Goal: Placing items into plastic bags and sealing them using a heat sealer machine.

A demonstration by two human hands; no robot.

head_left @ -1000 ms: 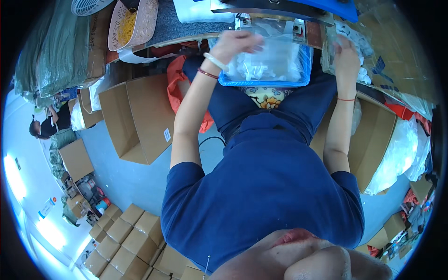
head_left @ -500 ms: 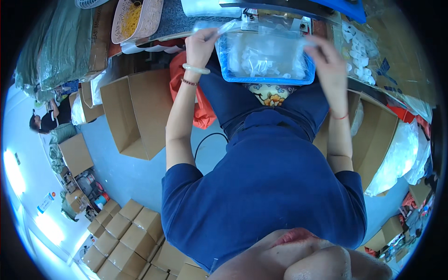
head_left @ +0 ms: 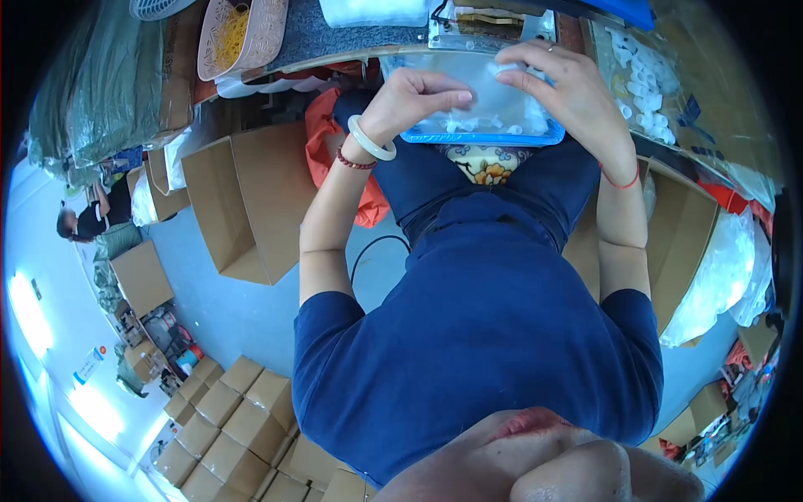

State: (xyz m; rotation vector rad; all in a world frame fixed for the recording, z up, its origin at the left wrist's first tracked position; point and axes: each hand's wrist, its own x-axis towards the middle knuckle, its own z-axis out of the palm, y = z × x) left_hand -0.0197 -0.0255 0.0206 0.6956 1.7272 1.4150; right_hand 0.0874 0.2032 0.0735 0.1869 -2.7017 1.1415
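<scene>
A blue tray [head_left: 485, 140] of small white plastic fittings [head_left: 514, 129] rests over my lap, against the bench edge. Above it a clear plastic bag [head_left: 478, 79] spreads out, partly veiling the fittings. My left hand [head_left: 416, 102] is closed at the bag's left side, thumb and forefinger pointing right; the exact grip is blurred. On the other side my right hand [head_left: 565, 90] pinches a small white plastic piece [head_left: 502, 69] between thumb and fingers, just over the bag. Its exact shape is hidden by the fingers.
More white fittings [head_left: 646, 92] lie on the bench at right. A basket of yellow rubber bands [head_left: 231, 38] and a stack of clear bags [head_left: 374, 10] are at the back left. Open cardboard boxes [head_left: 259, 201] flank my legs. A metal device [head_left: 489, 32] sits at the bench edge.
Both hands have come inward over the tray from a wide spread at the bag's two sides. The bag has moved with them, and my right hand now pinches a white piece.
</scene>
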